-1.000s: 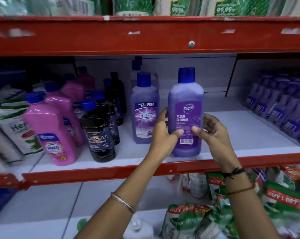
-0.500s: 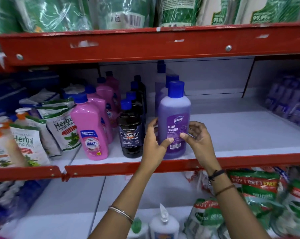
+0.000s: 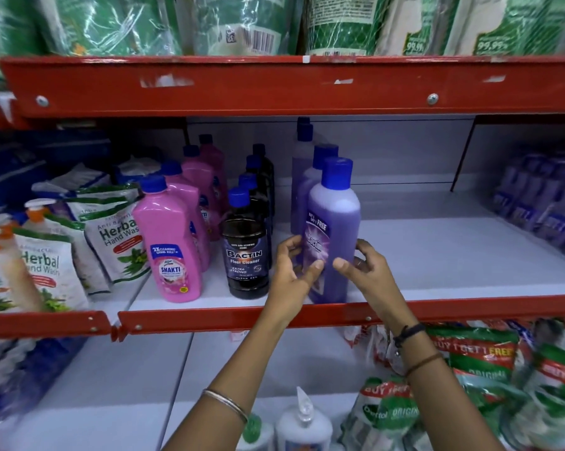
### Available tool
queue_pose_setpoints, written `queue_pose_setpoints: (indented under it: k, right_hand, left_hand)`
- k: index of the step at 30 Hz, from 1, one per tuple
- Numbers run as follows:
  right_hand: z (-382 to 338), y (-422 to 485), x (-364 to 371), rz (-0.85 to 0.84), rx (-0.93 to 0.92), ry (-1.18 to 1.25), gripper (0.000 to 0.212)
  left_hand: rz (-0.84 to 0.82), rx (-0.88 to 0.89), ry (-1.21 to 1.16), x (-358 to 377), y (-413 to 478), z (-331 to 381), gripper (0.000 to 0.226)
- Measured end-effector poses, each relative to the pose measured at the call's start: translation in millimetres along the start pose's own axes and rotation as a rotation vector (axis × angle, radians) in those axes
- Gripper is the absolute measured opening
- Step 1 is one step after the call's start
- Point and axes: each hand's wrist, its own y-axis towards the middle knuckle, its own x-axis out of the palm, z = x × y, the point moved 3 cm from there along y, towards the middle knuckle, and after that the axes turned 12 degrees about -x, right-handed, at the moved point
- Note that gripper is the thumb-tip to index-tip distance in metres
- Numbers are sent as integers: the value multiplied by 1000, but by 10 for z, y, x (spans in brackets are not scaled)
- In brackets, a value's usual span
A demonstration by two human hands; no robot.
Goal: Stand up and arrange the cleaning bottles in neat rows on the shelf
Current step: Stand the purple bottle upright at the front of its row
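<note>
A purple Bactin bottle with a blue cap stands upright at the front of the white shelf, heading a row of purple bottles. My left hand grips its left side and my right hand its right side. Its label is turned toward the left. Left of it runs a row of black Bactin bottles, then a row of pink Shakti bottles.
Herbal hand wash pouches fill the left bay. More purple bottles lie blurred at the far right. A red rail edges the shelf front. Green packs and white bottles sit on the shelf below.
The purple bottle has been turned, so its front label now faces left instead of its back label facing me. Both hands stayed on it. The view shifted slightly.
</note>
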Motion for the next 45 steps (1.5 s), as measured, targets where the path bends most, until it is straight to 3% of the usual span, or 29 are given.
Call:
queue_pose_setpoints:
  k: [4,11,13,16,20,23,30,36,38,40,42,45]
  right_hand:
    - [-26,50,29,12,-5,67,41]
    - [75,136,-21,86,-23,102,16]
    - [68,130,-22,93,-40,64,18]
    - [102,39,-38,82,-53,14,33]
    - [64,-51,-33,56,-1,33,28]
    - [-6,-91,-38,14,6,6,29]
    - [9,-266,-88,-46,-84,-143,37]
    - [-15,-368,-76,-67,-42,-150,41]
    - [-43,-411,-76,-2,-44,-162,44]
    - [-124,-525,-50,193,-108,-231,51]
    - [-288,-699,60,364,-285,-209,55]
    - [-411,-837,464,207,-399,-75,52]
  left_hand:
    - [-24,-36,57,26,-4,-4,63]
    - [129,39,97,-20,-23,41,37]
    - [166,30,60,-55,-23,59,31]
    - [196,-6,39,-121,-41,11,41]
    - [83,6,111,-79,-184,87,38]
    - [11,35,205,-26,-262,126,47]
    - [-19,34,247,-29,-463,84,70]
    - [-2,46,253,2,-495,91,77]
    - [-3,39,232,17,-539,81,70]
    - [97,77,163,-53,-654,57,58]
    - [277,175,101,-246,-757,67,62]
    - [351,158,94,-529,-739,126,74]
